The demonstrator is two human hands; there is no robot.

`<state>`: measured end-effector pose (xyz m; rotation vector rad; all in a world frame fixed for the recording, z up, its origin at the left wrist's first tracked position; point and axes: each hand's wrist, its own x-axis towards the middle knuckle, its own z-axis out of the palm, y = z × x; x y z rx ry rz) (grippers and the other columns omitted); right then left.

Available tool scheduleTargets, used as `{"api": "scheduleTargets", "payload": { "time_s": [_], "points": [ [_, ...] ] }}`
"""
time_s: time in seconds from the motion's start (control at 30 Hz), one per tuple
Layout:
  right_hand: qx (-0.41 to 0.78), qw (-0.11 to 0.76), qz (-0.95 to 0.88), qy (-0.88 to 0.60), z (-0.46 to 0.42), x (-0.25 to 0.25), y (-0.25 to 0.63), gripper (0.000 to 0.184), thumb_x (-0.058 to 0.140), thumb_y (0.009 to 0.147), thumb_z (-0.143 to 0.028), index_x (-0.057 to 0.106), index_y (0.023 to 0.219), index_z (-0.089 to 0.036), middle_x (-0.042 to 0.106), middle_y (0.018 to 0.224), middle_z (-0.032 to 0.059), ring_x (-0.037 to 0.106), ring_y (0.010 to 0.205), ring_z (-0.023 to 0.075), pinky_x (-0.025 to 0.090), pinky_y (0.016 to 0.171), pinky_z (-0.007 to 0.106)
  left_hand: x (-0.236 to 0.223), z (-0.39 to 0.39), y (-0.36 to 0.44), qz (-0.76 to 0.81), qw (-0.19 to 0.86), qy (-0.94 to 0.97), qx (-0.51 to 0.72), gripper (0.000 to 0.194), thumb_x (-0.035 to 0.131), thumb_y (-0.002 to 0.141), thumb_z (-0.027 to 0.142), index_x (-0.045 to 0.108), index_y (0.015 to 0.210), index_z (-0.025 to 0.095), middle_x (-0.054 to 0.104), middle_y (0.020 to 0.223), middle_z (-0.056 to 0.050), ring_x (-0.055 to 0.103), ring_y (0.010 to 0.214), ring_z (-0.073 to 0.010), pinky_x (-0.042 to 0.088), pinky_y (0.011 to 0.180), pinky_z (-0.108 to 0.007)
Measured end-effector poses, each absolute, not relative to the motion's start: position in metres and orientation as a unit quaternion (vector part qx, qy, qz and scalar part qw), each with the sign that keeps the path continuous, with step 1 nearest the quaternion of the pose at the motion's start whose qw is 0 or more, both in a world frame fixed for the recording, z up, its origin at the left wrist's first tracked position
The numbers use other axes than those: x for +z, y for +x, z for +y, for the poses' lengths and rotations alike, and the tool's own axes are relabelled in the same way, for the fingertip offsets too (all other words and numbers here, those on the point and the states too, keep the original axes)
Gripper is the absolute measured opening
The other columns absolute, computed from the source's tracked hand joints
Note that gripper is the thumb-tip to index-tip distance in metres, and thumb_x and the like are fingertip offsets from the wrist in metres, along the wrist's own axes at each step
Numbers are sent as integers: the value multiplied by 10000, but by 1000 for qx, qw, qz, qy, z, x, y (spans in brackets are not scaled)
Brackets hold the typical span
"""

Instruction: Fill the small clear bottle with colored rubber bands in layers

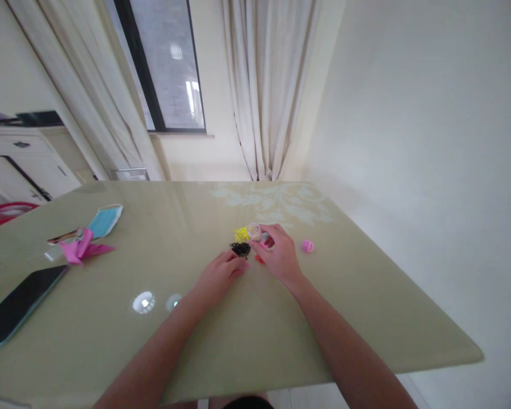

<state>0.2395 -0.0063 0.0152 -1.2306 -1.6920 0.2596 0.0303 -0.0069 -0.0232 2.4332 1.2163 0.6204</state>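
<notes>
My right hand (279, 253) grips a small clear jar (254, 231) with its fingers and thumb, the round mouth facing me. Beside the jar lies a pile of yellow bands (241, 234). In front of that is a pile of black bands (241, 249), which look like small elastics. My left hand (225, 270) rests at the near edge of the black pile, fingers bent together; what its fingertips hold, if anything, is hidden. A few red pieces (259, 259) lie under my right hand. A pink lid (307, 246) sits apart, to the right.
On the left of the glossy table (366, 289) lie a dark phone (21, 304), folded pink paper (83, 247) and a blue face mask (105, 220). A white wall (430, 142) runs along the right side. Curtains (268, 85) hang beyond the far edge.
</notes>
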Motion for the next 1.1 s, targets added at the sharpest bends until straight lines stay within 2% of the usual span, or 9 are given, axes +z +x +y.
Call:
{"api": "scheduleTargets", "payload": {
  "time_s": [0.27,0.5,0.67,0.77,0.87,0.97,1.03,1.1],
  "points": [
    [99,488,-704,-507,-10,16,240,315,785,895,-297,742,1189,-195,720,1050,74,646,698,163,562,714,325,-21,-5,35,419,203,856,225,247,521,1023,245,758,975,195,705,1087,-90,677,1020,-255,525,911,-370],
    [77,483,-712,-504,-12,18,241,302,772,905,-314,738,1179,-191,710,1013,72,639,691,168,560,702,327,-27,-4,38,410,220,849,249,202,558,1017,257,740,1089,205,728,1123,-101,686,1049,-252,534,953,-376],
    [80,484,-712,-503,-12,19,242,301,745,921,-332,734,1192,-202,705,1005,71,638,688,172,563,701,334,-23,-5,42,409,215,856,232,212,554,1027,277,744,983,194,714,1106,-100,688,1039,-257,528,944,-384],
    [77,484,-712,-503,-12,18,241,308,748,918,-324,733,1196,-194,704,1001,69,635,689,173,564,705,337,-20,-8,43,430,225,843,233,151,579,1018,271,702,992,187,715,1083,-94,687,1002,-251,532,908,-379],
    [72,486,-710,-505,-11,18,242,294,756,911,-309,738,1175,-183,701,993,69,633,682,170,563,697,333,-21,-10,46,447,240,832,227,115,604,1005,248,675,1072,187,724,1052,-82,689,952,-235,541,882,-363],
    [71,488,-709,-504,-11,18,242,286,757,909,-303,739,1167,-182,696,987,68,629,680,170,564,692,328,-25,-12,51,423,226,846,234,238,602,999,206,670,1228,198,716,1142,-91,684,1040,-238,534,957,-369],
    [72,489,-709,-504,-11,19,242,295,754,912,-308,734,1180,-186,694,989,68,629,686,171,565,696,327,-28,-13,55,414,202,857,230,230,582,1006,197,707,1199,210,696,1161,-90,673,1070,-240,528,981,-371],
    [73,486,-710,-505,-11,20,241,297,745,919,-317,732,1188,-194,696,993,68,630,689,173,566,701,330,-31,-13,59,424,186,859,220,211,545,1020,196,746,1080,207,678,1117,-79,671,1033,-231,536,954,-358]
  ]
}}
